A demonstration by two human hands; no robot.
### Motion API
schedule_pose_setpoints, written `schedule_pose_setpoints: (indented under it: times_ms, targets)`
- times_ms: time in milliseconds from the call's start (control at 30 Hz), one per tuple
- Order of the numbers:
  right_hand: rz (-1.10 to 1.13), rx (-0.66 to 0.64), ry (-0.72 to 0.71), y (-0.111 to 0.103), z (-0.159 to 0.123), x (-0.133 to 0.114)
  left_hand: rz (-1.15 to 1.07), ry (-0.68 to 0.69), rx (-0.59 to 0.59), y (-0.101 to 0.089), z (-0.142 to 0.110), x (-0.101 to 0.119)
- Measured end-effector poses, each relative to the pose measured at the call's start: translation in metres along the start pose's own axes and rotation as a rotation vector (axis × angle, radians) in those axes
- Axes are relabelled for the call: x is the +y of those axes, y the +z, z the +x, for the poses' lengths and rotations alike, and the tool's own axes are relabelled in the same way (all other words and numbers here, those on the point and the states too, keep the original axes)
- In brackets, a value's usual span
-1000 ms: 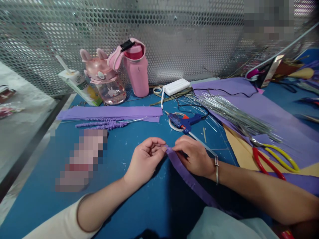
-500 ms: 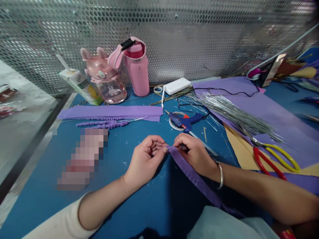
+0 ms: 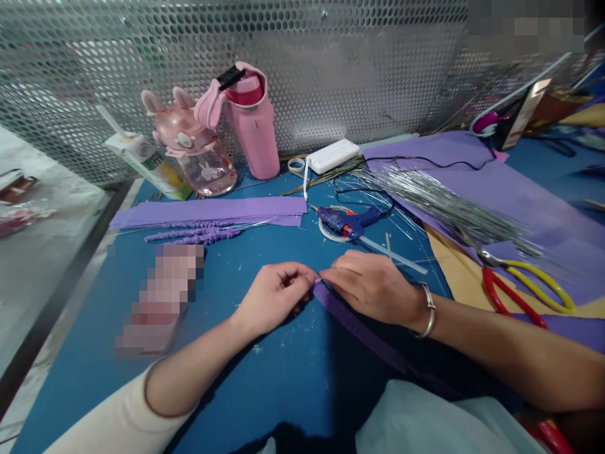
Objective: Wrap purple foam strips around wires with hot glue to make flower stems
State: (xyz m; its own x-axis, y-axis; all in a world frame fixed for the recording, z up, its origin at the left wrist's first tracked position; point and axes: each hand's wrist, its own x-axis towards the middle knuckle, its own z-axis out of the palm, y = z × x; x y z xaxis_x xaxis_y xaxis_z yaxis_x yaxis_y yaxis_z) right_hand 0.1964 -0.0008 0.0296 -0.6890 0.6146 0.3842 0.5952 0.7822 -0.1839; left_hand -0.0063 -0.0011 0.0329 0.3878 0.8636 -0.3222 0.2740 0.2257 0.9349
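Note:
A long purple strip [image 3: 357,326], perhaps paper or foam, trails from my fingertips toward the front right of the table, its lower end in shadow. My left hand [image 3: 276,296] pinches its upper end between thumb and curled fingers. Close against that same end, the fingertips of my right hand [image 3: 378,287] are pressed together, back of the hand up, thumb hidden. A thin pale line shows between the fingertips, too small to name. Beyond my right hand lies a blue glue gun [image 3: 347,221] with a clear glue stick in it.
Purple strips [image 3: 212,211] lie stacked behind twisted purple stems [image 3: 203,234]. A bundle of wires [image 3: 444,198] rests on purple sheets [image 3: 534,189] at right, near red-and-yellow scissors [image 3: 520,277]. Pink bottle [image 3: 255,135], rabbit-eared cup [image 3: 208,170], drink carton [image 3: 146,164] and white power bank [image 3: 333,156] line the back.
My right hand has rolled over so its back faces up, fingers now straighter at the strip's end. The strip has swung into shadow. The view has shifted slightly.

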Motion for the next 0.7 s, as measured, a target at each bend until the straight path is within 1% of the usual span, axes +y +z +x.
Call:
schedule_pose_setpoints:
  times_ms: [100,233,400,500,533,600,700]
  targets:
    - [-0.015,-0.007,0.030,0.002,-0.001,-0.001,0.071,-0.032,-0.010,0.000,0.001,0.001]
    - [-0.002,-0.016,0.074,0.007,-0.005,-0.004,0.114,-0.043,-0.066,-0.001,0.002,-0.001]
    - [0.034,-0.048,0.111,0.014,-0.008,-0.009,0.191,-0.003,-0.106,-0.001,0.002,-0.006]
    - [0.071,-0.058,0.157,0.015,-0.009,-0.010,0.187,0.005,-0.124,-0.003,0.002,-0.007]
    - [0.089,-0.056,0.179,0.015,-0.008,-0.009,0.182,0.001,-0.113,-0.004,0.003,-0.007]
    - [0.129,-0.046,0.220,0.016,-0.007,-0.007,0.201,0.001,-0.046,-0.006,0.004,-0.007]
    - [0.179,-0.035,0.256,0.018,-0.005,-0.004,0.247,0.071,0.063,-0.006,0.005,-0.008]
